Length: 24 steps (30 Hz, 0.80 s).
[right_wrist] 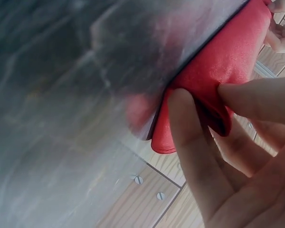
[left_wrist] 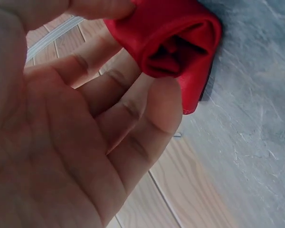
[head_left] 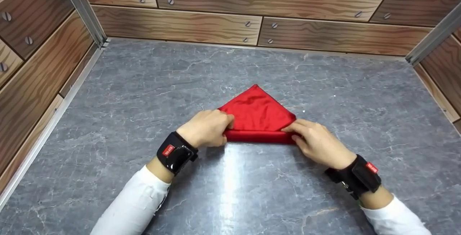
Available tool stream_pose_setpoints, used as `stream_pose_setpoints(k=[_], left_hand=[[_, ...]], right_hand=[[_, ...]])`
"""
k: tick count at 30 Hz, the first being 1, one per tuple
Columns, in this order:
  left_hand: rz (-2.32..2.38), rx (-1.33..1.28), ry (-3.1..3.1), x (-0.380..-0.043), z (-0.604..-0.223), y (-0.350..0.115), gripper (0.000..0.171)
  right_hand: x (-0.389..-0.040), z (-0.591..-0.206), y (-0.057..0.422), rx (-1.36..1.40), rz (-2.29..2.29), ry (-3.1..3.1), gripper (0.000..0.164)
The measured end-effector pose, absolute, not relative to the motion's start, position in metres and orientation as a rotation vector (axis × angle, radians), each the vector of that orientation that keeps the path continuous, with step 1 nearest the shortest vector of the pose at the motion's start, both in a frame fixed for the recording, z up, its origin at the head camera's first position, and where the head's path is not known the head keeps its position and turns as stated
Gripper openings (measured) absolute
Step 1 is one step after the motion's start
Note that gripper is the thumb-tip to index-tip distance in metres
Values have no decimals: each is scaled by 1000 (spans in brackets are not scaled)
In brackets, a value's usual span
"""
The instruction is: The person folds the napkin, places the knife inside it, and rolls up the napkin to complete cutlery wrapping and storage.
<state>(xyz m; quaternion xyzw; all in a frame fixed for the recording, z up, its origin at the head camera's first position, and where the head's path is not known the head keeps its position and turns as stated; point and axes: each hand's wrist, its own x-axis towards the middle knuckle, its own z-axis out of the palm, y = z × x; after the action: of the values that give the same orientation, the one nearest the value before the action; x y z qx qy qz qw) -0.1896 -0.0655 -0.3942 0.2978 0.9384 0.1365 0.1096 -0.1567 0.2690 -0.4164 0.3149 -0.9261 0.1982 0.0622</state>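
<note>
A red cloth (head_left: pixel 256 110) lies on the grey marbled surface, its far part a flat triangle pointing away from me. Along its near side runs a rolled edge (head_left: pixel 260 136). My left hand (head_left: pixel 206 128) grips the left end of this roll, thumb and fingers on either side. In the left wrist view the open end of the red roll (left_wrist: pixel 154 31) shows layers folded inside. My right hand (head_left: pixel 320 142) pinches the right end between thumb and fingers. Seen from the right wrist, the red cloth (right_wrist: pixel 218 64) stretches from these fingers towards the other hand.
The grey marbled tabletop (head_left: pixel 360 98) extends around the cloth. Wood-patterned panels (head_left: pixel 173 20) stand along the back and both sides, with metal posts (head_left: pixel 84 9) in the corners. Black straps (head_left: pixel 176 153) circle both wrists. A bright reflection lies on the near surface.
</note>
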Motion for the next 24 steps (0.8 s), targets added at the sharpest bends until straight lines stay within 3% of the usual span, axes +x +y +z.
stream_pose_setpoints(k=[8,11,15,20,24], left_hand=[[366,893,2831,-228,-468,-70,19],[375,886,2846,-232,-474,-70,20],[421,932,2882,-230,-469,-69,24],[495,949,2876,-210,-434,-67,32],[527,937,2848,-193,-405,-64,28]], right_hand=[[-157,-418,267,840,529,-2755,22],[-157,-418,267,791,502,-2753,21],[-157,-417,265,762,455,-2737,24],[-157,-419,263,777,408,-2703,24],[-156,-420,263,838,336,-2645,24]])
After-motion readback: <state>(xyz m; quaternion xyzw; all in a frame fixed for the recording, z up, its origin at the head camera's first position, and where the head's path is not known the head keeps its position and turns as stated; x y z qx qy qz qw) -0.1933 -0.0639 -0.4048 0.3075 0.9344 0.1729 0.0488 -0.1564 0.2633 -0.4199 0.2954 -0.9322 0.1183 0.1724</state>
